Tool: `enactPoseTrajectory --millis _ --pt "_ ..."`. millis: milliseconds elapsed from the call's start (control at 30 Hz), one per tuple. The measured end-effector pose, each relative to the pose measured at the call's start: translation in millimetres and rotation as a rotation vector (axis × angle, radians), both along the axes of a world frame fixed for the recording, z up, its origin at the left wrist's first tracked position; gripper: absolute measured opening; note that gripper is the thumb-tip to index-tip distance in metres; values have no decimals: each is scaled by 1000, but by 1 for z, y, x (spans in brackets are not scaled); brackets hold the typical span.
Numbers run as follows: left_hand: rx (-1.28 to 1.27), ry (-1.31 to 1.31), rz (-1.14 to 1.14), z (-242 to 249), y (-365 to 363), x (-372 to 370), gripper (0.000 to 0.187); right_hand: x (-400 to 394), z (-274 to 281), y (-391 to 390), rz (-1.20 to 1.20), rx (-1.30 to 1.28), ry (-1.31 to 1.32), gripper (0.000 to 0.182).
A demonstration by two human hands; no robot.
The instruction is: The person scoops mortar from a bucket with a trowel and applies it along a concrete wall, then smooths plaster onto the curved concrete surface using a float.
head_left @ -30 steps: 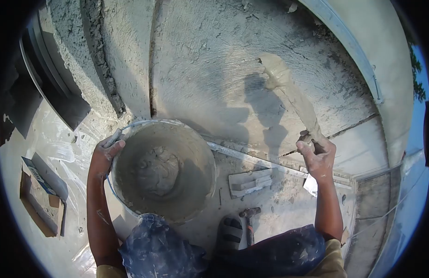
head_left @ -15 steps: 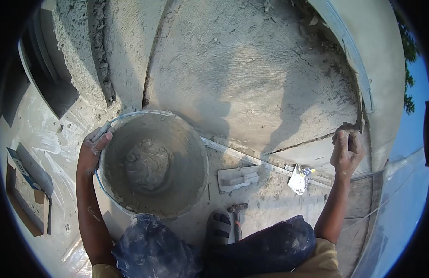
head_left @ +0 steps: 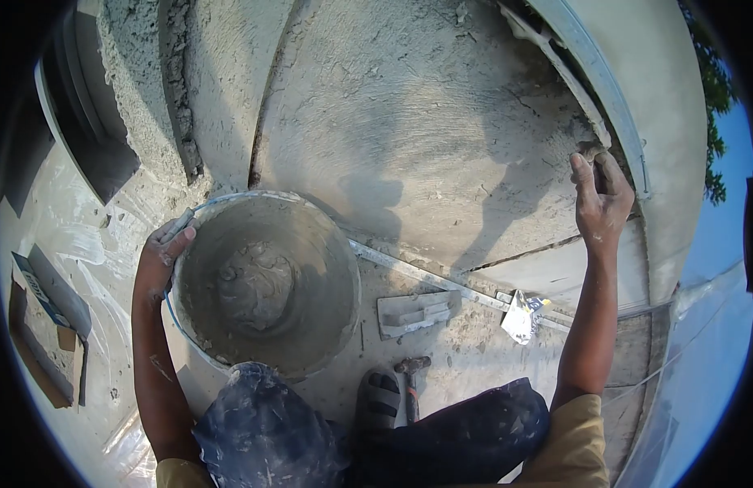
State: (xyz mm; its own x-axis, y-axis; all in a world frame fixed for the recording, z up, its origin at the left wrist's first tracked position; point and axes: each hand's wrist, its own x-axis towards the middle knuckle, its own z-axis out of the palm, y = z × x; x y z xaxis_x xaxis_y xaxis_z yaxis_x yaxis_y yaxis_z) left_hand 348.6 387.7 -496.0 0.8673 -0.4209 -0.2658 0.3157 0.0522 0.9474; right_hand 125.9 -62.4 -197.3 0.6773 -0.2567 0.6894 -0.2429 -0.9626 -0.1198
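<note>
My left hand (head_left: 166,248) is closed around the handle grip at the left rim of a large round bucket (head_left: 331,276). Grey wet mortar (head_left: 256,285) lies in the bottom of it. On the right, my right hand (head_left: 602,195) is raised against the plastered wall (head_left: 409,122), its fingers pinched on the lower end of a thin pale strip (head_left: 567,77). That strip hangs along the wall's curved right edge, beside a metal edge profile (head_left: 608,69).
A flat trowel (head_left: 417,314), a long straight bar (head_left: 417,276), a white scraper (head_left: 521,317) and a hammer (head_left: 412,382) lie right of the bucket. An open cardboard box (head_left: 47,342) stands far left. Plastic sheeting hangs at the right.
My right hand has moved up along the wall's edge, and the strip has come away from the edge profile towards the left. My left hand stays on the bucket handle.
</note>
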Motion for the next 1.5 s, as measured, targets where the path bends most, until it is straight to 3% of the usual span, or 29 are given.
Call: enactPoseTrajectory --millis 167,267,467,600,667,867,1033,1133,1333,1433,1500 --pt "3 -12 -9 -3 1 2 59 -12 -32 4 9 -41 -129 18" --pt "-25 5 -1 0 0 0 59 -23 -68 -7 145 -82 -255 19" --pt "-56 7 -10 -13 2 5 60 7 -30 39 89 27 51 23" --pt "-25 -4 9 -8 1 2 59 30 15 57 10 310 89 27" --pt "-19 12 -4 -8 3 3 59 28 31 57 -14 306 154 29" --pt "-47 -1 -4 -9 2 3 62 14 -3 42 49 102 -19 23" --pt "-99 35 -22 -5 0 3 61 -31 -49 34 177 220 -126 15" --pt "-113 46 -37 -1 -1 4 59 -56 -69 45 202 423 166 15" --pt "-71 77 23 -5 -4 1 53 -33 -134 76 99 1620 948 26" --pt "6 21 -2 -3 -1 2 52 -31 -174 98 -142 1806 1031 39" --pt "-6 31 -22 -1 -2 4 53 -42 -191 79 -76 1838 1245 42"
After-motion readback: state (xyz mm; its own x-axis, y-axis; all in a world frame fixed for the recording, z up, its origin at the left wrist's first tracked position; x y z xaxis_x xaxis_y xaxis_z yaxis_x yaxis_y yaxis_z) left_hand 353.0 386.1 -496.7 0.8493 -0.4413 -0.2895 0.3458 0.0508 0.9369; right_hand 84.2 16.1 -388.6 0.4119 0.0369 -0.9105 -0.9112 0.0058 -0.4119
